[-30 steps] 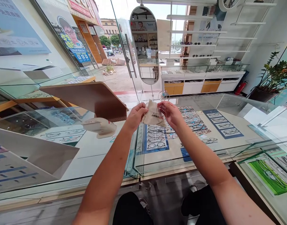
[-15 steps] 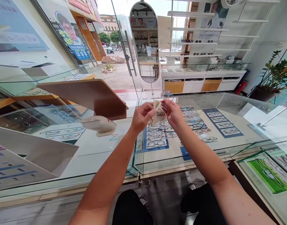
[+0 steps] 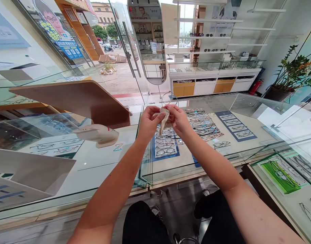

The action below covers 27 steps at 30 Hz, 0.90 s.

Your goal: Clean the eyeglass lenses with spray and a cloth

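Above the glass counter, my left hand (image 3: 149, 122) is closed on a beige cloth (image 3: 163, 125), thumb and fingers pinching its upper part. My right hand (image 3: 180, 119) is closed too, its fingertips pressed in against the cloth from the other side. Thin curved temples of a pair of glasses (image 3: 170, 96) stick up beyond my fingers. Most of the frame is hidden behind the hands and cloth. Below, under the glass, several glasses on a blue-edged display card (image 3: 166, 151) lie close to my left wrist.
A cream-coloured, rounded object (image 3: 99, 133) rests on the left counter beside a tilted brown board (image 3: 76, 98). More glasses (image 3: 205, 127) fill the case to the right. A glass edge (image 3: 193, 169) runs along the near side. An oval mirror (image 3: 149, 40) stands beyond.
The cloth has turned and is folded narrower, its printed side less visible. Both hands stay close together on it. The view has shifted slightly right and down.
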{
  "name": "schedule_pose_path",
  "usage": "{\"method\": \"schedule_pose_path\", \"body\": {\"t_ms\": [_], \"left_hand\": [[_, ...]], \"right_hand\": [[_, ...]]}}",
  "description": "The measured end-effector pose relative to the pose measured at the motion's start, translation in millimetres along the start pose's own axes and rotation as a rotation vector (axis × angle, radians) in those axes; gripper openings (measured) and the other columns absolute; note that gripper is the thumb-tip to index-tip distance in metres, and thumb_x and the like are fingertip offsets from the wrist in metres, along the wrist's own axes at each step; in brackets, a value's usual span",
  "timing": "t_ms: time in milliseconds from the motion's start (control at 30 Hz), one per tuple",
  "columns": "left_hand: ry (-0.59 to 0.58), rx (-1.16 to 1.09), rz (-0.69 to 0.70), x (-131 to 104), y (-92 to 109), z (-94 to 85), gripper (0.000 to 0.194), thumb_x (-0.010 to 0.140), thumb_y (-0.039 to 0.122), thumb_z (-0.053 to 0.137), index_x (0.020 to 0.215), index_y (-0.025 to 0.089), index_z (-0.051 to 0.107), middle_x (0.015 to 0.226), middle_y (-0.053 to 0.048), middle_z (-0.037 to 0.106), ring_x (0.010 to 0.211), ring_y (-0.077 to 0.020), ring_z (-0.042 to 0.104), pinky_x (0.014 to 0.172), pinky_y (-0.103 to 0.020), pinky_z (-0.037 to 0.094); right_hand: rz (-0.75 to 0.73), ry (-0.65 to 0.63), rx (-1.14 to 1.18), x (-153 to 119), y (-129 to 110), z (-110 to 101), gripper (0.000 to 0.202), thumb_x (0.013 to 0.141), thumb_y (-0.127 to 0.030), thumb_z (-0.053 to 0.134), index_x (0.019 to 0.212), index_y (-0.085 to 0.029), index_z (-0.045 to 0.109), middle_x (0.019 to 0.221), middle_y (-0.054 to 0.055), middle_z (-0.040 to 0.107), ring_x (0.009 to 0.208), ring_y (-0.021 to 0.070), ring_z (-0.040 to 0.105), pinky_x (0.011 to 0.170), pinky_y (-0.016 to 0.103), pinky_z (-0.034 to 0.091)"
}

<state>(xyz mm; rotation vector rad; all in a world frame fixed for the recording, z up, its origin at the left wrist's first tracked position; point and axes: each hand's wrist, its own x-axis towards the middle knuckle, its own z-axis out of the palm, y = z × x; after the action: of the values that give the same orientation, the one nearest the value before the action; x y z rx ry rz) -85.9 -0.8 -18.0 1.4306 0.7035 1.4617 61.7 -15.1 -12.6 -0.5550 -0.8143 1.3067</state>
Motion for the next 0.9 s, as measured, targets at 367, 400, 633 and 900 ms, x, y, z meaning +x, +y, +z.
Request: {"method": "schedule_pose_path", "body": {"t_ms": [367,400,633,900], "left_hand": [[-0.127,-0.157,-0.284,-6,3,6.3,0.063,0.068,0.072,0.105,0.097,0.02,0.084,0.084,-0.003,0.079,0.089,-0.0238,0.08,0.077,-0.032,0.064],[-0.125,-0.174,-0.278,-6,4,7.0,0.062,0.068,0.07,0.106,0.098,0.02,0.084,0.085,-0.003,0.079,0.089,-0.0234,0.08,0.077,-0.032,0.064],[-0.182,-0.219,-0.246,-6,4,4.8,0.054,0.075,0.059,0.107,0.103,0.018,0.085,0.095,-0.008,0.084,0.092,-0.0252,0.081,0.08,-0.034,0.065],[-0.256,-0.145,-0.216,-7,7,3.8,0.056,0.077,0.064,0.104,0.105,0.019,0.086,0.092,-0.007,0.082,0.082,-0.021,0.077,0.074,-0.032,0.063]], "right_hand": [[-0.02,-0.071,-0.051,3,-7,3,0.034,0.075,-0.048,0.101,0.086,-0.024,0.079,0.095,0.0,0.083,0.081,0.0146,0.069,0.072,0.027,0.06],[-0.015,-0.063,-0.056,3,-8,3,0.033,0.077,-0.048,0.101,0.086,-0.024,0.079,0.096,0.0,0.083,0.081,0.0144,0.069,0.073,0.026,0.059],[0.029,-0.139,-0.052,3,-13,1,0.04,0.076,-0.054,0.103,0.085,-0.024,0.079,0.095,0.0,0.083,0.085,0.015,0.07,0.077,0.026,0.061],[0.035,-0.14,-0.078,-1,-15,0,0.042,0.078,-0.059,0.102,0.085,-0.024,0.08,0.091,-0.001,0.08,0.075,0.0127,0.065,0.066,0.024,0.056]]}}
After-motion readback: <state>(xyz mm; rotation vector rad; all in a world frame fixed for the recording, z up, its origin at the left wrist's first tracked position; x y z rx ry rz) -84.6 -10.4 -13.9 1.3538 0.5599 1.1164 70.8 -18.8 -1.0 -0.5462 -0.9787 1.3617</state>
